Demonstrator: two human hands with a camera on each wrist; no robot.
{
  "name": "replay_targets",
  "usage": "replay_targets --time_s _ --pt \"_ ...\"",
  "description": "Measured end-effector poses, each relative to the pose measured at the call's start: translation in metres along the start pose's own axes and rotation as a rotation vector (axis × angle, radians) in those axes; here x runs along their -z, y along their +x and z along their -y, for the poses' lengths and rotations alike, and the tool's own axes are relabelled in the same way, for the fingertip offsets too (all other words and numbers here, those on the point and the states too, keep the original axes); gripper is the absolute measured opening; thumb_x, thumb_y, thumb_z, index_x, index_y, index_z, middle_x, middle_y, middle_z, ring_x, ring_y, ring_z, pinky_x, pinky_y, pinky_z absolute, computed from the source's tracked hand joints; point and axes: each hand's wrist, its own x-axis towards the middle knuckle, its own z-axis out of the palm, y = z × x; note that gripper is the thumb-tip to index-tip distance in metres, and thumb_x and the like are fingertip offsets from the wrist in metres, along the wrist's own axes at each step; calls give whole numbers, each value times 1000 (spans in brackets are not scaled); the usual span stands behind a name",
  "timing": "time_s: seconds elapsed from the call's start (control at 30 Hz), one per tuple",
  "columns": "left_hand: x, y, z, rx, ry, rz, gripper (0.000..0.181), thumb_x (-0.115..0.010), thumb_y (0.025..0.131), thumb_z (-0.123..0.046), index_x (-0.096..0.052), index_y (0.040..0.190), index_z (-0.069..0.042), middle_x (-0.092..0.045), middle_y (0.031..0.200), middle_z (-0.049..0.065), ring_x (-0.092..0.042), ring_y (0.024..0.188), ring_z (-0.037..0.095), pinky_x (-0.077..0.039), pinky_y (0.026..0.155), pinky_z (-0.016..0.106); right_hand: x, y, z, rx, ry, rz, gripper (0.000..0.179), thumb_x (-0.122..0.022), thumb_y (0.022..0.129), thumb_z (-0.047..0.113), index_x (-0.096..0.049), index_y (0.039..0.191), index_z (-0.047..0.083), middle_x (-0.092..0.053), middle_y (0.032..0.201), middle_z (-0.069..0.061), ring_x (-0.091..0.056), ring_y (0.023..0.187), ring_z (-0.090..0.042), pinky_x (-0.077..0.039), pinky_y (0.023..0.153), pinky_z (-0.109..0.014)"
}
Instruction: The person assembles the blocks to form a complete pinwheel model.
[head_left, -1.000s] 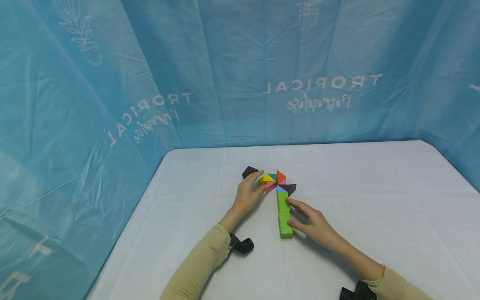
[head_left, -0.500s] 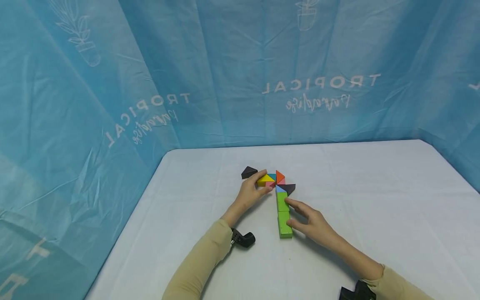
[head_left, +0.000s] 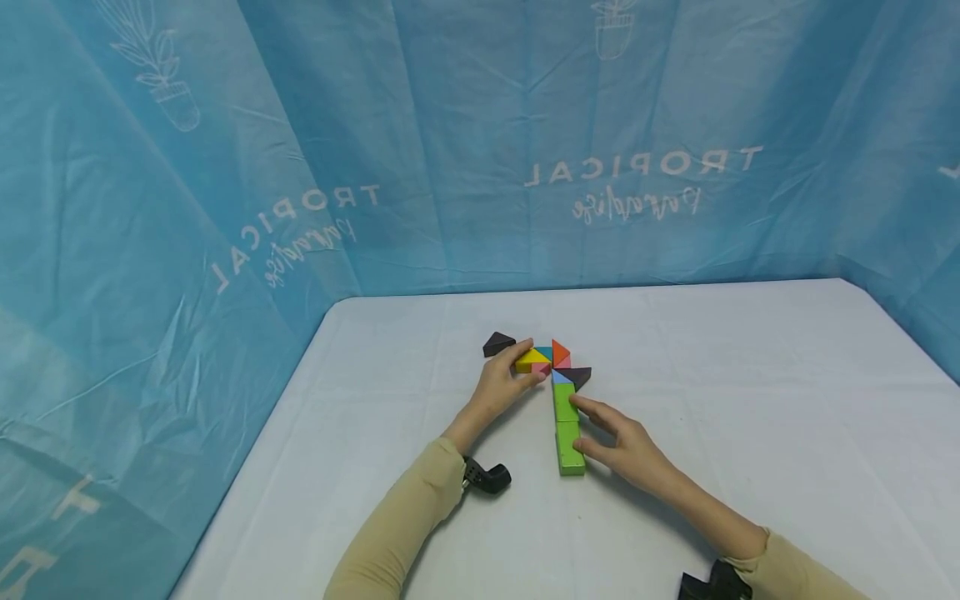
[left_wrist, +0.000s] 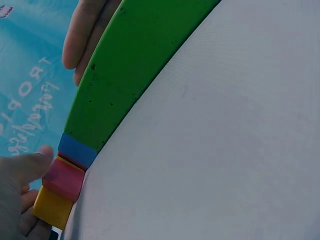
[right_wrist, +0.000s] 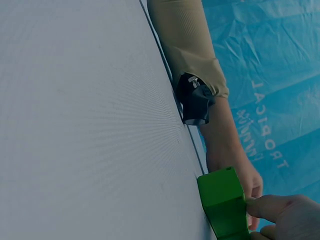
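Observation:
In the head view, colourful triangular blocks form a pinwheel atop two green rectangular blocks (head_left: 568, 443) laid end to end. My left hand (head_left: 495, 392) pinches the yellow block (head_left: 529, 357) and a pink triangular block (head_left: 538, 367) at the pinwheel's left, its thumb on the pink side in the left wrist view. Teal (head_left: 545, 352), orange (head_left: 560, 353), dark (head_left: 578, 377) and light blue (head_left: 559, 378) triangles surround the centre; another pink one (head_left: 566, 363) is partly visible. My right hand (head_left: 630, 446) has its thumb and fingers loosely extended against the green blocks' right side.
A dark block shape (head_left: 498, 343) lies just beyond my left fingertips, partly covered by them. White cloth (head_left: 750, 375) covers the table, and blue printed curtains (head_left: 465, 167) hang behind and at both sides. A black wrist camera (head_left: 487, 479) sticks out from the left sleeve.
My left hand has shifted slightly right, and its thumb has pushed the pink triangular block from a tilt up flush beside the yellow one. The right hand has stayed in place.

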Motion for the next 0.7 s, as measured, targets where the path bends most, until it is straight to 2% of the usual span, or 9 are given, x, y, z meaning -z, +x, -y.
replay_targets --time_s 0.2,0.27,0.33,0.43,0.5,0.57,0.7 --pt "16 2 -14 -120 6 -59 53 -65 91 -21 -48 136 -1 -52 133 12 -51 120 24 -42 99 31 0 0 -1 8 -4 -2 62 -69 88 21 -42 141 5 -42 143 -12 -42 128 -32 -37 101 -42" --pt "24 5 -18 -147 15 -108 49 -65 91 -20 -50 134 -1 -54 131 12 -52 119 25 -42 99 30 1 0 0 5 -4 -4 62 -69 88 21 -42 141 5 -42 143 -13 -42 128 -32 -37 101 -42" --pt "33 11 -18 -166 18 -183 45 -64 91 -17 -52 132 0 -55 129 13 -53 117 25 -42 98 29 1 0 0 -4 -1 -6 62 -69 88 21 -42 141 6 -42 143 -12 -41 128 -31 -37 101 -42" --pt "44 18 -11 -151 -11 -297 38 -63 92 -10 -55 128 0 -57 127 13 -53 117 24 -42 98 27 1 1 0 -16 4 -6 62 -69 88 23 -42 141 8 -42 143 -11 -41 129 -31 -36 102 -42" --pt "48 20 -4 -130 -43 -342 36 -62 91 -6 -56 126 1 -58 126 13 -53 118 24 -41 99 27 1 1 -1 -23 7 -6 62 -69 88 24 -42 142 9 -42 144 -11 -41 129 -31 -36 102 -42" --pt "48 20 5 -91 -56 -351 35 -62 91 -5 -56 125 1 -58 127 12 -52 118 24 -41 99 27 1 1 -1 -25 6 -5 62 -69 88 25 -42 142 9 -42 144 -11 -41 129 -32 -36 102 -43" --pt "43 17 22 -25 -40 -296 39 -63 91 -7 -54 127 5 -56 129 15 -52 119 27 -42 99 31 0 0 1 -27 0 -2 61 -69 88 20 -42 141 8 -42 143 -12 -41 128 -32 -36 102 -43"
